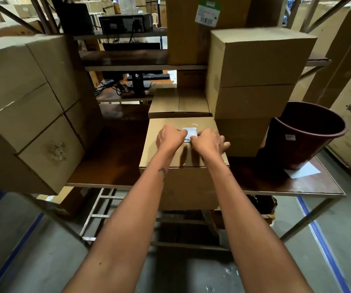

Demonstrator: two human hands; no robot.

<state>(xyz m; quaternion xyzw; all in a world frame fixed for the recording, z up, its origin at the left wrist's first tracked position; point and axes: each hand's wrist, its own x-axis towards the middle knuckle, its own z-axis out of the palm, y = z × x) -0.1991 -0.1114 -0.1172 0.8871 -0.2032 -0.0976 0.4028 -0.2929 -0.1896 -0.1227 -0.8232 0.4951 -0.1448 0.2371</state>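
Two curled hands work at centre frame: my left hand (170,137) and right hand (209,142) pinch the white label (190,133) by its edges atop the closed cardboard box (188,187) on the desk (111,157). The maroon bucket (297,144) at right looks dark inside.

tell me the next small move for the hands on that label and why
Probably slide both hands outward across the label to press it flat. The left hand and the right hand meet at its near edges on top of the box, and its far part lies uncovered. Whether the fingers pinch or press it is hidden.
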